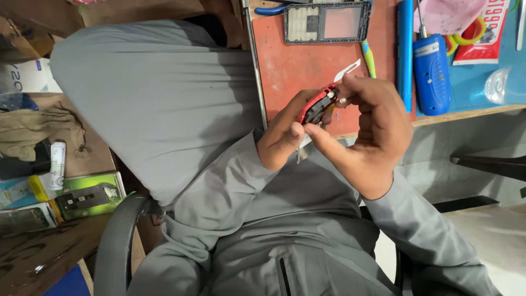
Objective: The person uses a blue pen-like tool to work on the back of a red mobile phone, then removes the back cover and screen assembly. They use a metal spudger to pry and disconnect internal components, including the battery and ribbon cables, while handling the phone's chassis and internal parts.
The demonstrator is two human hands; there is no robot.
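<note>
While our left hand [282, 137] grips the small red device [316, 105], our right hand [375, 129] pinches its top edge, mid-disassembly; next calls for careful prying.

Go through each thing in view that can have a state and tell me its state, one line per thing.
Small red-cased phone part: held edge-on between both hands, insides exposed.
Left hand: grip shut on the part.
Right hand: fingertips pinching the part's top end.
Grey rectangular phone frame: lying flat on the red bench mat, screen missing.
Blue handheld tool: lying on the bench, untouched.
</note>
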